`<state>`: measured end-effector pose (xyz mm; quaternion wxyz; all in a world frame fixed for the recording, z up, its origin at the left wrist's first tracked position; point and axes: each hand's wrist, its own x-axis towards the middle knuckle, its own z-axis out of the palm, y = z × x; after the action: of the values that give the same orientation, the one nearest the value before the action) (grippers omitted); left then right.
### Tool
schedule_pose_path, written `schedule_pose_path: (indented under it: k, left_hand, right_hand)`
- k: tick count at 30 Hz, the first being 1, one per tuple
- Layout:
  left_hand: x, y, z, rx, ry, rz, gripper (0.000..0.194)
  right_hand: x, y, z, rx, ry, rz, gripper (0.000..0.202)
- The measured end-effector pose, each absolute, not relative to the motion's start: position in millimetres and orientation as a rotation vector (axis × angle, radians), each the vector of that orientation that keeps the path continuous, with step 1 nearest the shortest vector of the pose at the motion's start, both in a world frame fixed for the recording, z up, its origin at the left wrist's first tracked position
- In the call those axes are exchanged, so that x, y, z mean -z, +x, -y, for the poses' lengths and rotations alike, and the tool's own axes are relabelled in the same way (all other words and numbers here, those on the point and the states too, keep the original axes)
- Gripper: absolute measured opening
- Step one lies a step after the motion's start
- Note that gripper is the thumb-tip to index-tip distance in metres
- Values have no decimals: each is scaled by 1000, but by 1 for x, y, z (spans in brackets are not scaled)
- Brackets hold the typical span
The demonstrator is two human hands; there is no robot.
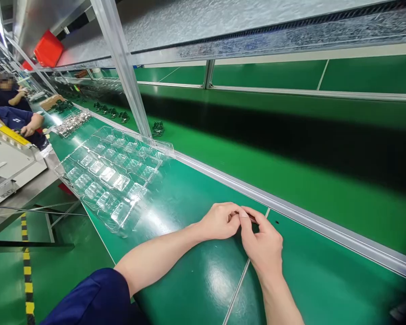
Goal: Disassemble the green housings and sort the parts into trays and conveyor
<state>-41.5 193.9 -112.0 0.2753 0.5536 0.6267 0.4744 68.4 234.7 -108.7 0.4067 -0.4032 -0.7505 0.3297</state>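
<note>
Head view: the transparent tray (106, 174), its moulded pockets catching the light, lies on the green bench (189, 271), one side running along the bench's near edge and its far right corner reaching the metal rail (274, 205) at the foot of an upright post (125, 72). Right of the tray, a broad stretch of benchtop gives the hands room sideways, bounded on the far side by the same raised rail. A pale seam (237, 289) crosses that stretch, well apart from the tray, and passes under the hands. Beyond the tray and rail, another green surface carries small dark assemblies (158, 128); left of the tray along the bench sits a pile of silvery parts (73, 123), and further left a co-worker in a dark blue sleeve (15, 118) is by a white machine (11, 162). Both hands are to the right of the tray, apart from it. The left hand (221, 221) has its fingers curled inward, thumb and forefinger drawn close together; the right hand (264, 241) meets it, fingertips touching, its thumb and fingers bent around a narrow gap. A dark reddish sliver shows between the right fingers, but whether it is a pinched piece or only shadow cannot be told.
</note>
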Motion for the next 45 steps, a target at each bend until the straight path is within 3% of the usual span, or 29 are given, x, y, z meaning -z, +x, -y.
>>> schedule_pose_path:
  k: [18, 45]
  left_hand:
    - [110, -46, -194, -1225, 1542, -1688, 18]
    - [112, -42, -194, -1263, 1496, -1680, 18]
  right_hand:
    - [111, 67, -237, -828, -1079, 1890, 45]
    - [109, 67, -236, -867, -1066, 1867, 40]
